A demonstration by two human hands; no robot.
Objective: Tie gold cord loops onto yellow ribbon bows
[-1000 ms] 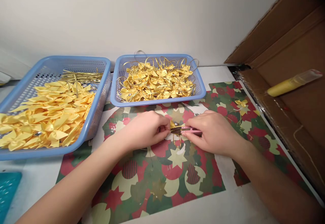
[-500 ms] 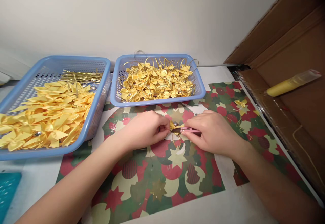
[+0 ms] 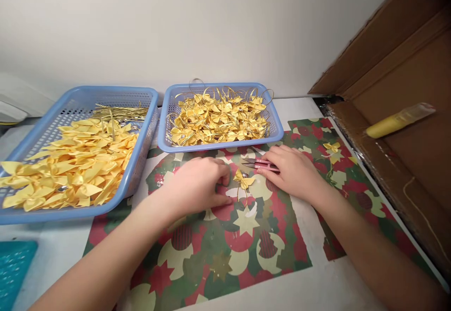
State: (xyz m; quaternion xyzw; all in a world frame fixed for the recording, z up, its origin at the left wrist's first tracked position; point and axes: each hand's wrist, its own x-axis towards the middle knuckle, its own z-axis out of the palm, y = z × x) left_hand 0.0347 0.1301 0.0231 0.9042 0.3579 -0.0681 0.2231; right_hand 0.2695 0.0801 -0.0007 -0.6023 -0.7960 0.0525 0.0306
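Note:
A small yellow ribbon bow (image 3: 244, 182) with a silvery bead and a thin gold cord lies on the patterned paper (image 3: 229, 278) in the middle. Just left of the bow is my left hand (image 3: 197, 182), thumb and fingers apart with nothing between them. My right hand (image 3: 291, 170) rests low over the paper and has its fingers on pink thread snips (image 3: 261, 164). The blades point left, above the bow, and are apart from it. Part of the snips' handle is hidden under the fingers.
A blue basket (image 3: 220, 148) behind my hands holds many bows with gold loops. Another blue basket (image 3: 120, 191) on the left holds yellow bows and gold cords. A loose bow (image 3: 331, 147) lies at right, beside cardboard (image 3: 394, 76) with a yellow tube (image 3: 398, 119). A teal tray (image 3: 16, 268) sits front left.
My left hand has let go of the bow and its fingers have spread. The snips in my right hand have moved up and away from the bow, which now lies on the paper.

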